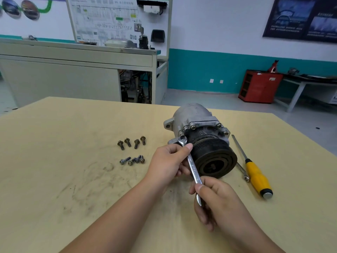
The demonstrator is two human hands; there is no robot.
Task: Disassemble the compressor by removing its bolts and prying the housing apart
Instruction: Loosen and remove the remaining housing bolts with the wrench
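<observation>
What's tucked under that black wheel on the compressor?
A slim metal tool with a ring end pokes out from under the black wheel, beside the yellow screwdriver. Its other end is hidden beneath the wheel.

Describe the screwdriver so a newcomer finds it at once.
On the tan table, look right of the grey compressor. The screwdriver lies there, shaft pointing away. Unlike the bare steel spanner beside it, it alone has a yellow handle.

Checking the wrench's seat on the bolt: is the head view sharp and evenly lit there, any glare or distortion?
Head view: wrench and compressor are sharp under even light, no glare; wide-angle distortion grows toward the frame edges; wall posters blurred.
</observation>
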